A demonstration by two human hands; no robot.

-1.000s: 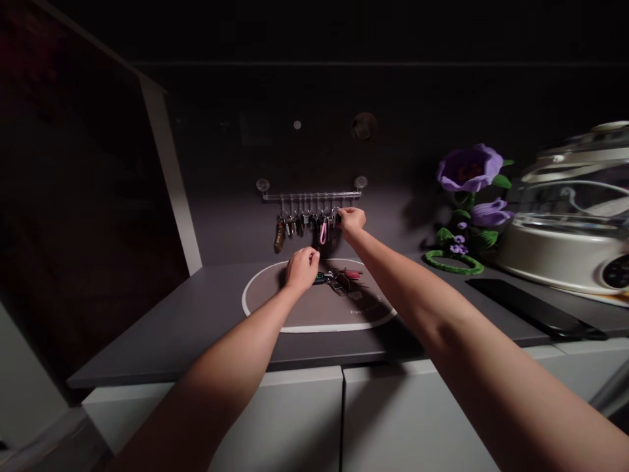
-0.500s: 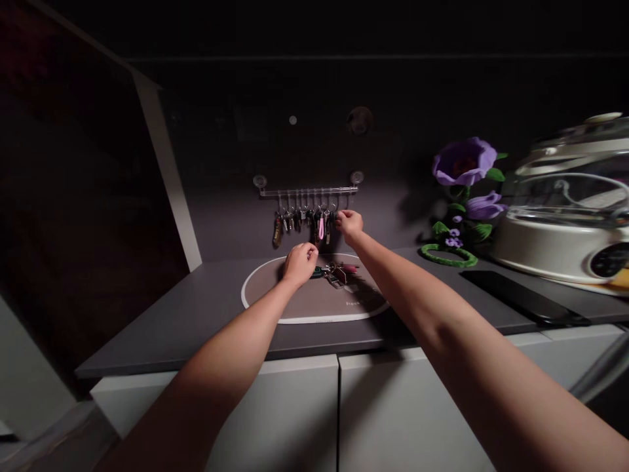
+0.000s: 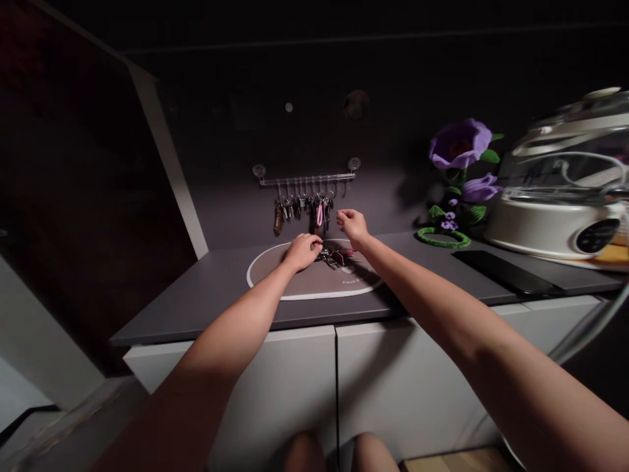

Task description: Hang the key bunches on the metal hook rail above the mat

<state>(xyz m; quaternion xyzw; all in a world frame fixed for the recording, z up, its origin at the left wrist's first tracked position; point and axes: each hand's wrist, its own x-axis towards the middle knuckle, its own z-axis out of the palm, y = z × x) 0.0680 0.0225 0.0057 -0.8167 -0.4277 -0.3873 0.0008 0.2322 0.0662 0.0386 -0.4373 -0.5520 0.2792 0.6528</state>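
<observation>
My left hand (image 3: 301, 253) hovers low over the oval brown mat (image 3: 268, 278), fingers stretched toward a heap of keys (image 3: 334, 257) with red and dark pieces. Its fingertips are at the heap's left edge, and whether they touch a key I cannot tell. Just right of the rack's hanging keys, my right hand (image 3: 352, 227) is raised with bent fingers slightly apart and nothing visible in them. A clear hook rail (image 3: 307, 179) on the wall carries several bunches of keys (image 3: 298, 208), among them a brown tag (image 3: 278, 219) and a pink loop (image 3: 320, 213).
A purple flower ornament (image 3: 462, 147) with a green ring base stands to the right. Beside it are a black phone-like slab (image 3: 506, 272) and a cream appliance with a clear cover (image 3: 545, 223). White cabinet doors (image 3: 289, 380) lie below the grey counter (image 3: 196, 295).
My right hand has come away from the keys at the rail's right end, its fingers loosening. My left hand has moved right, toward the keys on the mat, and its fingers have spread. The view tilted down.
</observation>
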